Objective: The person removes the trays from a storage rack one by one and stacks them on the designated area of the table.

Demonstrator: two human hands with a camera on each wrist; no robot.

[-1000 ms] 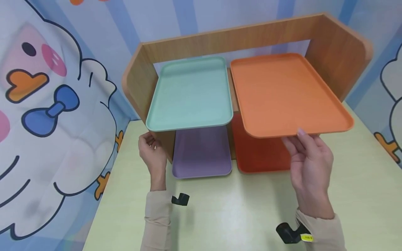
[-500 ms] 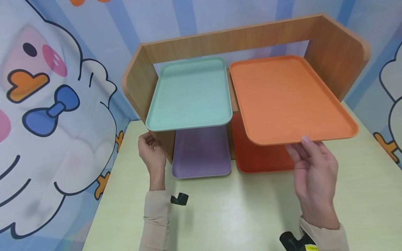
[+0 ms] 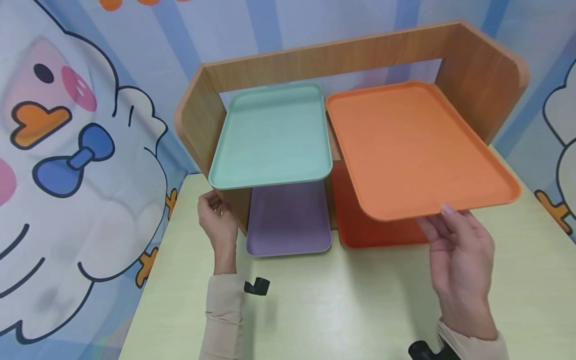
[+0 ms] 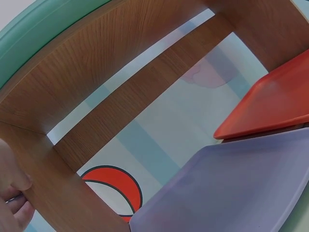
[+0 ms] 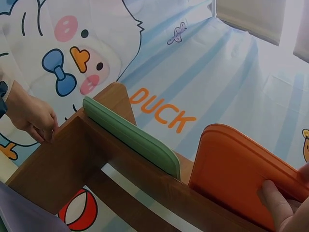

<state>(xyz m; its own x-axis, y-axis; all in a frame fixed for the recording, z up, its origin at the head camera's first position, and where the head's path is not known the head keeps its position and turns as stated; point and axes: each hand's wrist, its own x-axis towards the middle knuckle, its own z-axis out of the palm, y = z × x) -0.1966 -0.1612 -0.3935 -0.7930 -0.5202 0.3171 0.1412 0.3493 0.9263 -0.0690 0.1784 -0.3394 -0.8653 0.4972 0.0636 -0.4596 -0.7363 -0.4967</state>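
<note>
Head view: the right hand (image 3: 463, 255) has the orange tray (image 3: 418, 145) by its front edge, thumb on top, fingers tucked underneath. That tray is at the upper right of the wooden shelf (image 3: 333, 47), its front jutting out above the red tray (image 3: 360, 231); can't tell whether its back end is resting on the board. The left hand (image 3: 218, 220) grips the shelf's left side panel, fingers curled round the edge.

What'd bug me: it's a one-handed pinch on something wide and flat, so if the back loses support I'd bet it tips or twists and smacks the red one. It's skewed too, so its back left corner could bump the mint tray (image 3: 274, 135) just beside it.

Trays look like smooth matte plastic: rounded corners, shallow raised rims, same for the purple tray (image 3: 290, 220). Shelf's got visible wood grain and rounded-off side panels.
</note>
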